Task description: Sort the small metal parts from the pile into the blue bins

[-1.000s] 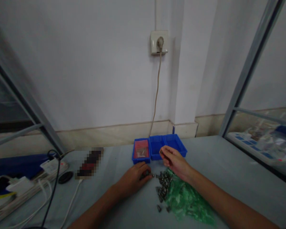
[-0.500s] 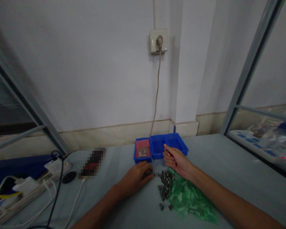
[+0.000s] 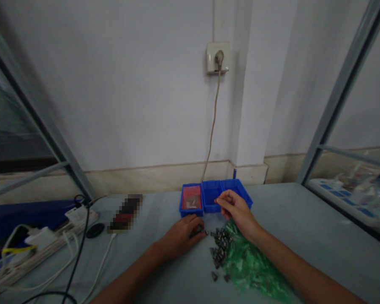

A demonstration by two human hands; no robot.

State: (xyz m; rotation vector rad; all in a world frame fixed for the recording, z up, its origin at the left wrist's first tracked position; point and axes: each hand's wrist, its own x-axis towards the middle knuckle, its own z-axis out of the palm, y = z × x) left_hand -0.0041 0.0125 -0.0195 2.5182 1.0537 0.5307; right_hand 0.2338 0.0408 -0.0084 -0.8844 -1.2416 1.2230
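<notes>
My left hand rests on the grey table, its fingers curled over a small dark metal part at the left edge of a pile of several small metal parts. My right hand is raised over the near rim of the middle blue bin, fingertips pinched together on something too small to name. A row of three blue bins stands behind the hands; the left bin holds a reddish bag. A crumpled green plastic bag lies under my right forearm.
A power strip with white and black cables lies at the left. A dark round object and a blurred dark item lie beside it. A cord hangs from a wall socket. Metal frame bars stand left and right; trays sit behind the right one.
My right hand has moved from beside the pile up to the middle bin's rim, its fingertips now pointing left. My left hand has stayed on the parts. The view shifted slightly.
</notes>
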